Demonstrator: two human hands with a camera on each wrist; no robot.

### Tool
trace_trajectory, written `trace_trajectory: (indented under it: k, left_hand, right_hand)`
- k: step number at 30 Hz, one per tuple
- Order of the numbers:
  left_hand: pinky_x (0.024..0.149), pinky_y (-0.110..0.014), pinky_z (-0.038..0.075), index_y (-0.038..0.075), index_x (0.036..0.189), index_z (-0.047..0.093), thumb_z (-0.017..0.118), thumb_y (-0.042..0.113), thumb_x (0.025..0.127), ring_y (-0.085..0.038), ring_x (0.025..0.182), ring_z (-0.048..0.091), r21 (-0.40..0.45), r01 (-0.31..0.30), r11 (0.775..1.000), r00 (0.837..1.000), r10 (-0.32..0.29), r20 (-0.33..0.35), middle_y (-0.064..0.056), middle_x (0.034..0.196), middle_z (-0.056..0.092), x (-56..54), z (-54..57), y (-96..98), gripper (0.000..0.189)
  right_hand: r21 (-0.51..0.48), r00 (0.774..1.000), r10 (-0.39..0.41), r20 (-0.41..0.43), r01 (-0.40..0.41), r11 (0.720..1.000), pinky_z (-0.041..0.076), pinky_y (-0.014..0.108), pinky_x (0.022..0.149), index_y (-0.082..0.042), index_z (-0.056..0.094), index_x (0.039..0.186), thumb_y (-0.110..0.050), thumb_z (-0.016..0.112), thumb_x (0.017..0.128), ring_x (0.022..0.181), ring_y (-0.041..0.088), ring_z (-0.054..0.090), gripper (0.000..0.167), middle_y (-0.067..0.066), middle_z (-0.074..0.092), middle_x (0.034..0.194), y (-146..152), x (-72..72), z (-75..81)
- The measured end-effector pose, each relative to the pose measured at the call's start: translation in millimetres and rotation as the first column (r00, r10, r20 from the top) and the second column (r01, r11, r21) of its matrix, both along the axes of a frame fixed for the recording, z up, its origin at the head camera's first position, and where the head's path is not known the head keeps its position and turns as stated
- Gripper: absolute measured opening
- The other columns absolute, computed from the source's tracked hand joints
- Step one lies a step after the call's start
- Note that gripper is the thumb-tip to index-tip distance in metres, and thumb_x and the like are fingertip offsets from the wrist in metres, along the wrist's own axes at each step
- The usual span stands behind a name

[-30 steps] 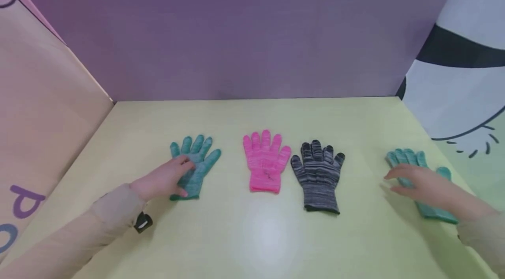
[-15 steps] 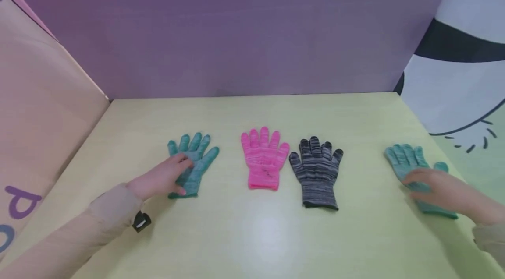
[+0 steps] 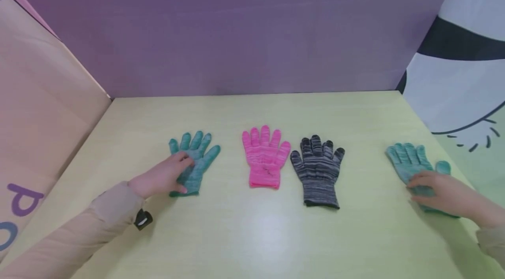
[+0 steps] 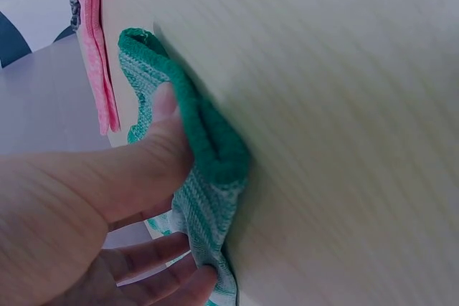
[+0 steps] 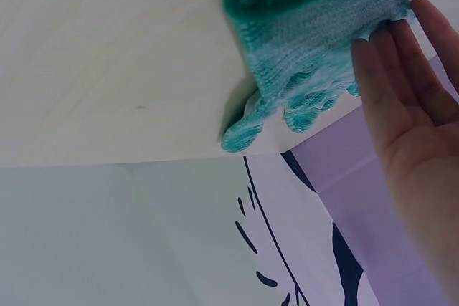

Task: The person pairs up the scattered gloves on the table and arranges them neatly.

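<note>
A teal knit glove lies flat at the left, and my left hand rests on its palm area. In the left wrist view, the thumb lies on that glove's knit beside the dark green cuff, and the other fingers touch it lower down. At the right is a second teal glove, partly hidden by my right hand. In the right wrist view the right hand's fingers are fairly straight, their tips right at this glove's edge.
Between the hands lie a pink glove and a black-and-grey striped glove, side by side on the pale yellow table. A purple panel stands behind, with printed panels at left and right.
My right hand has moved right and down over the right teal glove, uncovering more of its fingers. The left hand stays on its glove; the head view has shifted slightly.
</note>
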State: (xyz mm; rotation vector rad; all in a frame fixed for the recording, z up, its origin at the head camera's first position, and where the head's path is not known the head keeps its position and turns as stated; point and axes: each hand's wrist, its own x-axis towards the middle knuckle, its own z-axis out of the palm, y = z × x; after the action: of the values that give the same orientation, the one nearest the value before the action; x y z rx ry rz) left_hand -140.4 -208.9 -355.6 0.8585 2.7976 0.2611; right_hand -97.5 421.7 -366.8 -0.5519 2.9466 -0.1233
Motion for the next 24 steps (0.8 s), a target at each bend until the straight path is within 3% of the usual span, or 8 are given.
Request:
trace_trajectory:
  k: [4, 12, 20, 24]
  left_hand:
    - [0.092, -0.046, 0.049, -0.004, 0.116, 0.056, 0.084, 0.018, 0.066, -0.033, 0.105, 0.054, 0.003, 0.001, 1.000, 1.000, -0.001, 0.003, -0.019, 0.114, 0.052, 0.8, 1.1, 0.3, 0.061]
    - [0.092, -0.045, 0.049, -0.003, 0.115, 0.056, 0.084, 0.018, 0.066, -0.031, 0.103, 0.055, 0.013, 0.012, 1.000, 1.000, -0.011, -0.012, -0.017, 0.112, 0.053, 0.7, 1.3, 0.0, 0.060]
    - [0.092, -0.045, 0.049, -0.002, 0.115, 0.056, 0.084, 0.020, 0.066, -0.029, 0.103, 0.054, 0.011, -0.006, 1.000, 1.000, 0.006, 0.004, -0.015, 0.112, 0.052, -0.4, -0.8, -1.1, 0.060]
    - [0.092, -0.045, 0.049, -0.002, 0.115, 0.056, 0.084, 0.019, 0.066, -0.030, 0.103, 0.054, 0.016, -0.012, 1.000, 1.000, 0.012, 0.008, -0.015, 0.112, 0.052, -0.2, -1.1, -1.5, 0.060]
  right_hand:
    - [-0.020, 0.996, -0.062, 0.060, 0.063, 0.998, 0.053, 0.048, 0.070, 0.003, 0.065, 0.095, -0.020, 0.080, 0.071, 0.080, 0.032, 0.064, 0.036, 0.015, 0.066, 0.091, -0.1, -1.6, 3.5]
    - [0.002, 0.998, -0.012, -0.063, 0.012, 1.000, 0.053, 0.045, 0.070, -0.003, 0.067, 0.088, -0.023, 0.083, 0.067, 0.082, 0.030, 0.061, 0.033, 0.009, 0.064, 0.090, 2.6, 3.8, 1.5]
    - [0.045, 0.998, -0.047, 0.038, 0.046, 0.998, 0.053, 0.045, 0.071, -0.005, 0.069, 0.089, -0.033, 0.083, 0.066, 0.081, 0.027, 0.061, 0.038, 0.007, 0.062, 0.091, 8.8, 4.2, 1.4]
    - [0.063, 0.993, -0.070, 0.094, 0.064, 0.996, 0.051, 0.051, 0.075, -0.004, 0.069, 0.094, -0.035, 0.085, 0.061, 0.088, 0.036, 0.060, 0.048, 0.015, 0.063, 0.097, 11.6, 2.3, 2.9]
